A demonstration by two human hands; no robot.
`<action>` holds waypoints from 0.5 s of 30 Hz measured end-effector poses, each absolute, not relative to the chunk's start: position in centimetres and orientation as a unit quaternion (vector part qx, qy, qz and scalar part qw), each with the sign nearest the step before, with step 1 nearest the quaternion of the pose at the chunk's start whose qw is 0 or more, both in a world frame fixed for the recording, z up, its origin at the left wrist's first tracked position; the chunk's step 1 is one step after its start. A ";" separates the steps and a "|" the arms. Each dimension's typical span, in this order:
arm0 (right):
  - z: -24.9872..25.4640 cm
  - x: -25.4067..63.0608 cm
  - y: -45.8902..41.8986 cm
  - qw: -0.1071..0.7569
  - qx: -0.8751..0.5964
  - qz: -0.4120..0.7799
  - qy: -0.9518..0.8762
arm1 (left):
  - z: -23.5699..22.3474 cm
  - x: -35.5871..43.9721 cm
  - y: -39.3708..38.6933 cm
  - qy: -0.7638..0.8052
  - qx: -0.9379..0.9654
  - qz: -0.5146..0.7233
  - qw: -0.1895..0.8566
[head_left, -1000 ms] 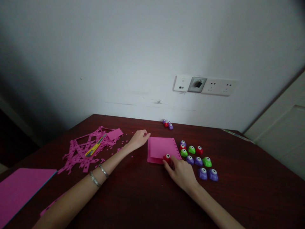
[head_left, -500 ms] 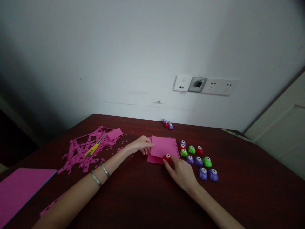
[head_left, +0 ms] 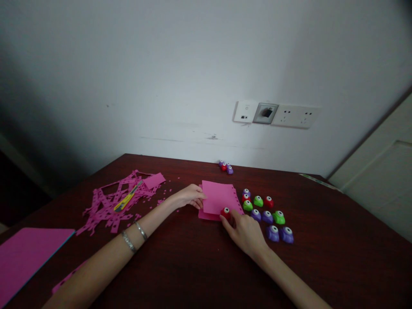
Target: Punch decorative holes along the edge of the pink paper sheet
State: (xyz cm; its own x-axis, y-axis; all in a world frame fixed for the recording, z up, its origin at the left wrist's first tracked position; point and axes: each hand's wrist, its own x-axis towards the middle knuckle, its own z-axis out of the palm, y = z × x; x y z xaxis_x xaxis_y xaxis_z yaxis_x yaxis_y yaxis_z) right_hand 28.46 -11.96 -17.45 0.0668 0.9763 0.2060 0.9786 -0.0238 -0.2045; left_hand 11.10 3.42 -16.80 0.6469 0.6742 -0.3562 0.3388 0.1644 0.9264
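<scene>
My left hand (head_left: 192,196) is closed, pinching the left edge of a pink paper sheet (head_left: 217,196). This sheet lies over other pink paper (head_left: 206,216), whose right side has a row of small punched holes. My right hand (head_left: 245,229) is closed around a small red craft punch (head_left: 225,212) with a white-and-black button on top, at the sheet's lower edge. Whether the paper sits in the punch's slot is hidden. Just right of the paper stand several more punches: purple (head_left: 267,216), green (head_left: 279,217) and red (head_left: 268,201).
To the left, a yellow utility knife (head_left: 128,198) lies on punched pink strips (head_left: 104,206) and scraps. A large pink sheet (head_left: 30,253) is at the near left. More punches (head_left: 226,167) stand near the wall on the dark wooden table (head_left: 193,270).
The upper pink sheet has shifted slightly left and away from me with my left hand. My right hand stays at nearly the same spot with the red punch.
</scene>
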 end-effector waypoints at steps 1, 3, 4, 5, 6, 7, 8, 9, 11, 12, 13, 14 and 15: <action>-17.5 28.5 -12.0 0.145 -0.716 -0.006 -0.683 | -16.9 11.1 3.5 0.399 0.627 0.127 0.657; -17.5 28.5 -12.0 0.141 -0.717 -0.009 -0.683 | -17.0 11.0 3.6 0.392 0.621 0.129 0.666; -17.5 28.5 -12.0 0.140 -0.718 -0.009 -0.682 | -17.1 11.0 3.6 0.389 0.621 0.130 0.668; -17.4 28.5 -12.0 0.139 -0.718 -0.009 -0.682 | -17.1 11.0 3.7 0.386 0.622 0.132 0.669; -17.4 28.5 -12.0 0.138 -0.718 -0.009 -0.682 | -17.1 11.0 3.7 0.384 0.622 0.132 0.670; -17.4 28.5 -12.0 0.138 -0.719 -0.009 -0.682 | -17.1 11.0 3.6 0.383 0.622 0.132 0.671; -17.4 28.5 -12.0 0.137 -0.719 -0.008 -0.681 | -17.1 11.0 3.6 0.383 0.621 0.131 0.671; -17.4 28.5 -12.0 0.136 -0.720 -0.008 -0.681 | -17.1 11.0 3.6 0.384 0.621 0.130 0.671; -17.4 28.5 -12.0 0.133 -0.720 -0.009 -0.681 | -17.0 11.1 3.5 0.385 0.621 0.132 0.670; -17.4 28.5 -12.0 0.132 -0.720 -0.010 -0.681 | -17.0 11.1 3.4 0.384 0.621 0.135 0.670; -17.4 28.5 -12.0 0.131 -0.721 -0.012 -0.680 | -16.9 11.1 3.4 0.382 0.622 0.138 0.670; -17.4 28.5 -12.0 0.130 -0.722 -0.013 -0.680 | -16.9 11.1 3.4 0.378 0.623 0.142 0.670; -17.4 28.5 -12.0 0.130 -0.722 -0.014 -0.679 | -16.9 11.1 3.4 0.375 0.623 0.144 0.671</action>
State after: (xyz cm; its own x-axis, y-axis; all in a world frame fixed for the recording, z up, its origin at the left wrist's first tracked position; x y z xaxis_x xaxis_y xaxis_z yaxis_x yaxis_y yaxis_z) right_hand 28.50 -11.99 -17.44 0.0765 0.9773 0.1976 0.9847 -0.0429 -0.1688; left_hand 11.07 3.44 -16.92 0.6779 0.6602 -0.3234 0.2733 0.1820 0.9445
